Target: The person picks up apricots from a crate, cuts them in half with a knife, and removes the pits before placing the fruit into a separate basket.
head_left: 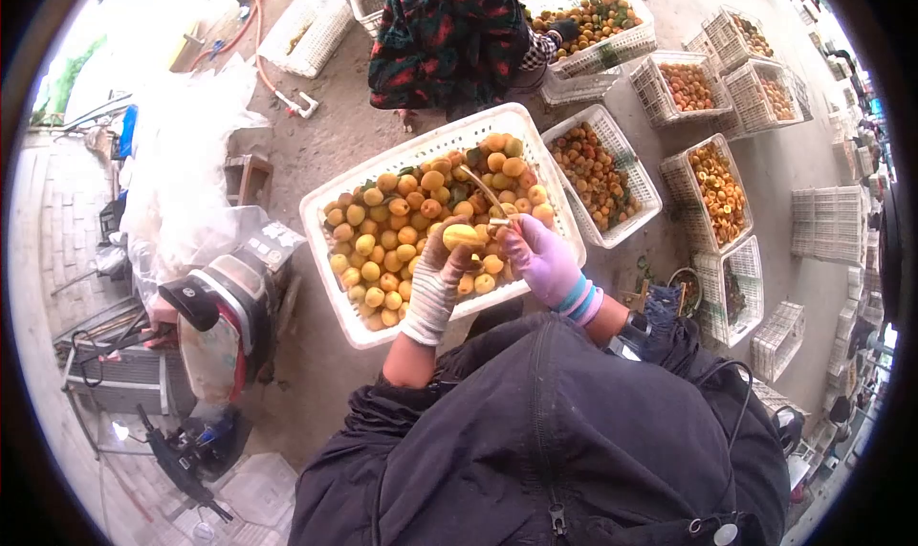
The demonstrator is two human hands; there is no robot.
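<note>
My left hand, in a pale knit glove, is closed around a yellow apricot. A groove or cut line seems to run along the fruit. In a purple glove, my right hand pinches a thin, curved, stick-like tool whose exact kind I cannot make out. It points up and away from my fingers, close beside the apricot. Below both hands is a white plastic crate full of apricots, with a few green leaves among them.
Another person sits across from me, a dark-gloved hand at another apricot crate. More fruit crates stand on the right, one with halved apricots. A scooter and plastic sheeting are at left.
</note>
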